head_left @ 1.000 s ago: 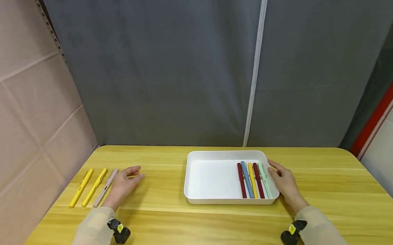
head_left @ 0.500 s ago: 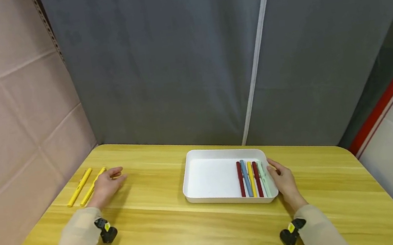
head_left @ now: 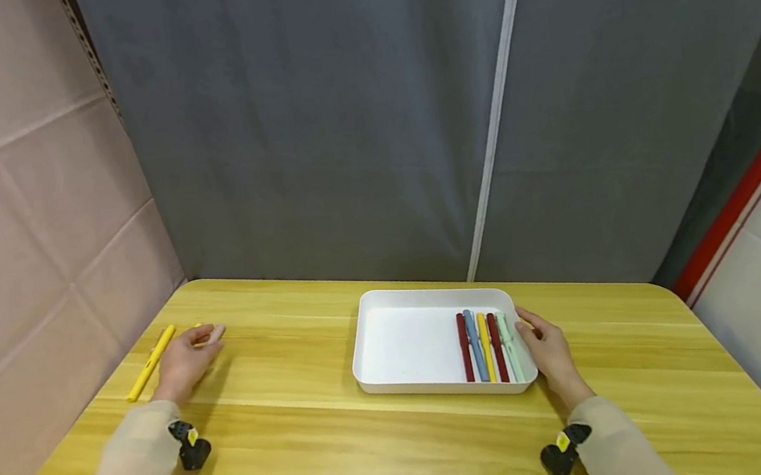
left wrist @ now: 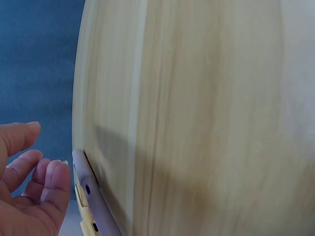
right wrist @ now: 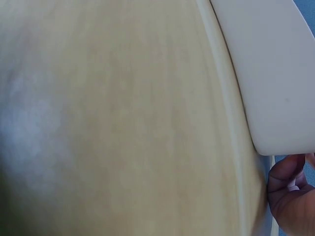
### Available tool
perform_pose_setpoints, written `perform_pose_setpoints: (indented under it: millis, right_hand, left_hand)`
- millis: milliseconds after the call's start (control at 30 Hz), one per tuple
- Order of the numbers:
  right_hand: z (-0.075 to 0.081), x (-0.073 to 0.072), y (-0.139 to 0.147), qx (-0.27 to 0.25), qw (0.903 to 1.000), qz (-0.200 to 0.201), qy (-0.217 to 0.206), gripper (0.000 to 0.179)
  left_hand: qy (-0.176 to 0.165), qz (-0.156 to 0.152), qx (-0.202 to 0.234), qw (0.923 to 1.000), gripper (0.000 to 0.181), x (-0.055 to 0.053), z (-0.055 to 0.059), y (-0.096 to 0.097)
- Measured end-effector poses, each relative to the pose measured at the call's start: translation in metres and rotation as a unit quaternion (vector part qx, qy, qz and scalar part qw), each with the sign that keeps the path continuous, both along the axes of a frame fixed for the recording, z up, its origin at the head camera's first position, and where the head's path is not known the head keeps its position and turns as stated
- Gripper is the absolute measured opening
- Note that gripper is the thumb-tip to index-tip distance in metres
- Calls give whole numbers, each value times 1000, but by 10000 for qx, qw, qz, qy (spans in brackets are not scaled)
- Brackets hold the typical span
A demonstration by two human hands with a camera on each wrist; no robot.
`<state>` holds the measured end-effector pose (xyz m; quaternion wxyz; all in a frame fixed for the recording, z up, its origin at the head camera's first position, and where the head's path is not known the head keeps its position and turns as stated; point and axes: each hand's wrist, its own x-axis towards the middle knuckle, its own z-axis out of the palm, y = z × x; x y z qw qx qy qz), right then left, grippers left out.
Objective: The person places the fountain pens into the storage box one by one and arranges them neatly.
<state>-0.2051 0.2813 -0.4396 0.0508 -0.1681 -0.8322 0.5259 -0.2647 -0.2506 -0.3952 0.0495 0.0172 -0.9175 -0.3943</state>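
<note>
In the head view my left hand (head_left: 182,364) hovers over the pens at the table's left, fingers loosely bent and nothing held. It covers most of a lavender pen (head_left: 216,333) and a second yellow pen. One yellow pen (head_left: 151,363) lies in plain sight to its left. The left wrist view shows the lavender pen (left wrist: 96,201) lying beside a yellow pen (left wrist: 84,214), with the fingertips (left wrist: 56,172) apart from them. My right hand (head_left: 550,352) holds the right end of a white tray (head_left: 409,388), thumb at the rim. The fingers curl at the tray's corner in the right wrist view.
Inside the tray's right side several pens lie in a row: dark red (head_left: 465,347), blue (head_left: 475,346), yellow (head_left: 487,347), another dark red and mint green (head_left: 508,345). A grey curtain (head_left: 311,158) hangs behind the wooden table (head_left: 326,472). Pale cloth (head_left: 5,266) stands left.
My left hand has moved left, from right of the lavender pen to above it and the middle yellow pen, now largely covering both. The right hand and tray stay put.
</note>
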Motion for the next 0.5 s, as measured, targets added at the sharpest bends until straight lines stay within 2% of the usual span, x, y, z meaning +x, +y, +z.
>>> perform_pose_setpoints:
  millis: [267,500]
  right_hand:
    - [1,1,0,-42,10000,-10,-46,45]
    - [0,2,2,-16,10000,-47,-35,45]
  left_hand:
    - [-33,-200,-36,9998,56,-2,-1,-11]
    - [-379,-336,136,9986,58,-4,-5,-16]
